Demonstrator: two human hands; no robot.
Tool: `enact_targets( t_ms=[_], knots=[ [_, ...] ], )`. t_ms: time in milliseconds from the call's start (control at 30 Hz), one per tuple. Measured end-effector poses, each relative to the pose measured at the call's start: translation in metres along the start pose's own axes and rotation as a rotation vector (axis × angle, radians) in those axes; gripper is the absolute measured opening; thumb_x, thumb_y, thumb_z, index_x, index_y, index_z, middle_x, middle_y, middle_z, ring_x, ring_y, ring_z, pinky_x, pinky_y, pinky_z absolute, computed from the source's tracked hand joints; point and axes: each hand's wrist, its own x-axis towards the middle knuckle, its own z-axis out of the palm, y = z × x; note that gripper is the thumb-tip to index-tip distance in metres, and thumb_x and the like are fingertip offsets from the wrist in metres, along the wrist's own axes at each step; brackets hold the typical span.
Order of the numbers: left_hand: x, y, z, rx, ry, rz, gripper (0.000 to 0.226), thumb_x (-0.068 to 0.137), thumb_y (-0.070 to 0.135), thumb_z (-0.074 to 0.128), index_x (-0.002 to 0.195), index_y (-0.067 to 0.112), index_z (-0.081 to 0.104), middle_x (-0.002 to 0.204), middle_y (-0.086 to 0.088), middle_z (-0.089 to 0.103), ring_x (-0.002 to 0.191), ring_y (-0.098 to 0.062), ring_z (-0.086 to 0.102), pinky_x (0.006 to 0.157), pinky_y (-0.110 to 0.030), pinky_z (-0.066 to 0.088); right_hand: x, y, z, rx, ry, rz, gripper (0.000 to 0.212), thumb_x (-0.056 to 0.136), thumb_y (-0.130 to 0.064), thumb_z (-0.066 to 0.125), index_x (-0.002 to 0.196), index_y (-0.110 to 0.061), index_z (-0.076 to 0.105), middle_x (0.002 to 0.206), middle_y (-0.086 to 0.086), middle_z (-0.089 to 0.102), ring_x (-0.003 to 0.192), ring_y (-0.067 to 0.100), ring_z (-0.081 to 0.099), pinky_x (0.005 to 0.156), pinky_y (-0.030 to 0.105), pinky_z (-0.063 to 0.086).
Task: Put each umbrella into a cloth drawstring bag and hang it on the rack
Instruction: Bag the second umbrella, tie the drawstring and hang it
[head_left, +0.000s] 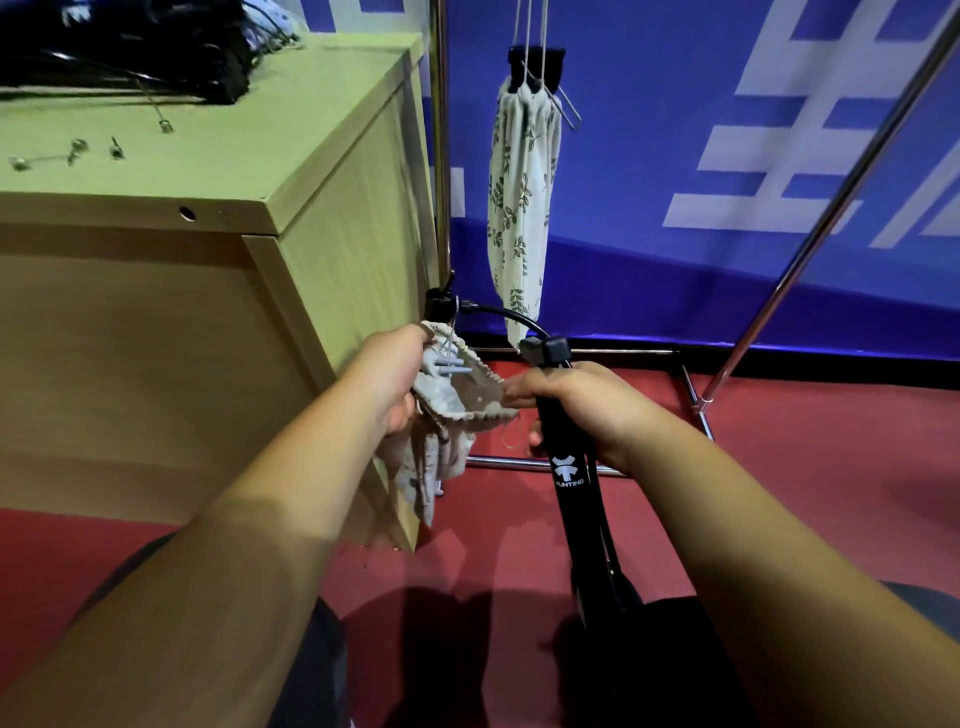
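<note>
Nearest the camera, the right hand (587, 410) is closed round a black folded umbrella (569, 467), held steeply with its squared end up and level with the bag's mouth, which looks like a line-up for sliding it in. Its lower end runs down into shadow between the person's legs and cannot be made out. Just to the left, the left hand (395, 379) pinches the rim of a pale cloth drawstring bag (457, 400), and the right fingertips touch the opposite rim, so the mouth is stretched wide between both hands. The rest of the bag hangs limp below; grey cord ends show inside the opening, though the print on the cloth is blurred.

Beside the left arm stands a wooden cabinet (218, 171); dark umbrellas (130, 47) lie on its top, cropped by the frame. Behind the hands, leaf-printed filled bags (522, 197) hang by their cords from the metal rack (441, 156), whose top bar is out of view, before a blue banner (675, 130).
</note>
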Motion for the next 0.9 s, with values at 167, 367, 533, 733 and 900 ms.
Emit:
enact_targets(
  t_ms=[167,367,533,733,900],
  knots=[
    [0.009,-0.002,-0.003,0.014,0.002,-0.001,0.042,0.092,0.023,0.058,0.124,-0.001,0.072,0.106,-0.024,0.079,0.093,-0.044,0.078,0.092,-0.068,0.057,0.003,0.002,-0.002,0.005,-0.008,0.024,0.031,0.084,-0.017,0.079,0.104,0.006,0.073,0.096,0.028,0.063,0.059,0.03,0.06,0.066,0.044,0.056],
    [-0.01,0.007,-0.004,0.078,0.03,0.036,0.022,0.085,0.012,0.058,0.105,0.006,0.067,0.081,-0.018,0.074,0.078,-0.035,0.074,0.091,-0.067,0.055,0.002,0.001,-0.004,-0.046,-0.013,0.078,0.029,0.086,-0.019,0.079,0.106,0.001,0.073,0.094,0.023,0.061,0.056,0.029,0.062,0.063,0.042,0.058],
    [0.006,0.004,-0.011,0.081,-0.007,0.072,0.06,0.049,0.006,0.062,0.108,-0.002,0.069,0.094,-0.021,0.073,0.088,-0.04,0.074,0.095,-0.073,0.053,0.003,0.003,-0.005,-0.056,-0.023,0.121,0.039,0.087,-0.022,0.082,0.112,0.006,0.071,0.092,0.02,0.058,0.057,0.028,0.062,0.065,0.044,0.059],
    [-0.001,-0.002,-0.011,0.285,0.051,0.12,0.056,0.054,-0.005,0.081,0.096,0.029,0.067,0.1,-0.017,0.077,0.095,-0.039,0.075,0.092,-0.052,0.062,-0.002,0.0,-0.007,-0.086,-0.048,0.137,0.049,0.09,-0.024,0.082,0.124,0.008,0.069,0.116,0.024,0.075,0.054,0.023,0.061,0.068,0.045,0.06],
    [-0.013,0.006,-0.002,0.099,-0.035,0.085,0.032,0.059,-0.015,0.06,0.081,0.008,0.052,0.087,-0.017,0.061,0.089,-0.036,0.066,0.087,-0.045,0.059,-0.005,0.001,-0.008,-0.149,-0.012,0.161,0.054,0.09,-0.023,0.083,0.125,0.013,0.063,0.073,0.025,0.061,0.054,0.029,0.061,0.063,0.04,0.058]
  ],
)
